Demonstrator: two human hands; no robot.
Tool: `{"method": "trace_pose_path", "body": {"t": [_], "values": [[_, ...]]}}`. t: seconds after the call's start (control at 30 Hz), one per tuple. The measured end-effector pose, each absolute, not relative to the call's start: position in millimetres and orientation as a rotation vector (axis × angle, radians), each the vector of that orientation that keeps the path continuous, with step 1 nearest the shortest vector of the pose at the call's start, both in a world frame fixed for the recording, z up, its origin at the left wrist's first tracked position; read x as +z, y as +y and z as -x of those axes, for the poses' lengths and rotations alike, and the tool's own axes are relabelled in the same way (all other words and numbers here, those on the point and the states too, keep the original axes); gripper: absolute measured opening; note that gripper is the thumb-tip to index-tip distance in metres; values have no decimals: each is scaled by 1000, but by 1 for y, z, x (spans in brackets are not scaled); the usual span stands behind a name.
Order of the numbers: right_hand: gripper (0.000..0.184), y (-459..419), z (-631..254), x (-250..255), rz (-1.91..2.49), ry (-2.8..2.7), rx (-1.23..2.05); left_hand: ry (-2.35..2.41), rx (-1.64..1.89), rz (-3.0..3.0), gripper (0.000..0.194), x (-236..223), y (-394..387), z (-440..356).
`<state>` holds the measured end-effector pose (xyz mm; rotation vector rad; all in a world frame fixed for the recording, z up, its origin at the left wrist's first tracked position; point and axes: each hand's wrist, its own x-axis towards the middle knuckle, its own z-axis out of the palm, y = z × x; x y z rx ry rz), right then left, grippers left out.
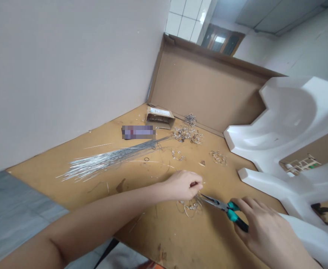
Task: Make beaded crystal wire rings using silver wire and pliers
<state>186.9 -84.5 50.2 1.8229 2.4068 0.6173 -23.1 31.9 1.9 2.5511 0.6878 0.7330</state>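
Observation:
My left hand (184, 185) is closed in a pinch over the table, its fingertips on a thin piece of wire that barely shows. My right hand (267, 226) grips long-nose pliers (222, 206) by their teal and black handles. The pliers' jaws point left, and their tips are close by my left fingertips; whether they touch the wire I cannot tell. Just below the left hand lies a small heap of bent wire loops (190, 207). A bundle of straight silver wires (105, 160) stretches across the table to the left.
Several piles of curled wire (187, 133) lie near the back, with another wire pile (218, 157) to their right. A small open cardboard box (160, 118) stands beside a blurred purple item (138, 132). White moulded pieces (289, 112) line the right side. A cardboard panel (208, 82) closes off the back.

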Motion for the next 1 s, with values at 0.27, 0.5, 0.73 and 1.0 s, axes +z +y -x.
{"method": "trace_pose_path", "body": {"t": [0.27,0.5,0.73,1.0], "values": [[14,-91,-179,47,-2093,2158,-57,519,829,-2942,19,1,28,24],[23,-81,-210,27,-2313,1867,-4,548,754,-2395,22,0,39,25],[33,-76,-225,-11,-2323,1869,266,459,726,-2010,19,-1,38,21],[38,-59,-214,13,-2466,2179,-17,508,745,-1892,19,-3,44,18]]}}
